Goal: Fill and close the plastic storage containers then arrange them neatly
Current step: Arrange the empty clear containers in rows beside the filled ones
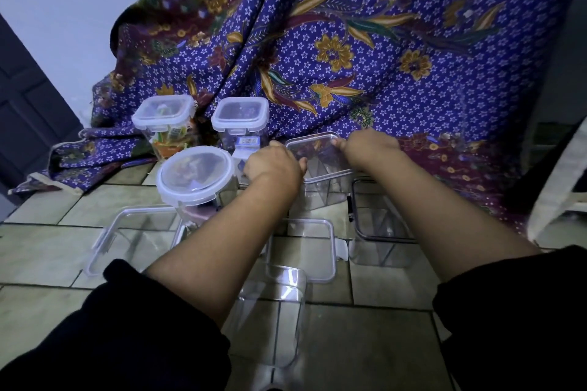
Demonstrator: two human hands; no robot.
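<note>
Both my hands grip a clear square container [320,165] standing on the tiled floor, with no lid on it. My left hand [273,163] holds its left rim and my right hand [365,146] holds its far right corner. Behind it stand two closed square containers, one with colourful packets [163,124] and one beside it [240,120]. A closed round container [197,176] stands to the left. An open clear container [381,225] stands at right and another [273,311] lies near me. Two loose lids [127,238] [313,251] rest on the floor.
A purple batik cloth [349,41] hangs and pools behind the containers. The floor is of pale tiles [41,244]. A dark door [28,111] is at the far left and a pale bag or furniture edge [559,194] at the right.
</note>
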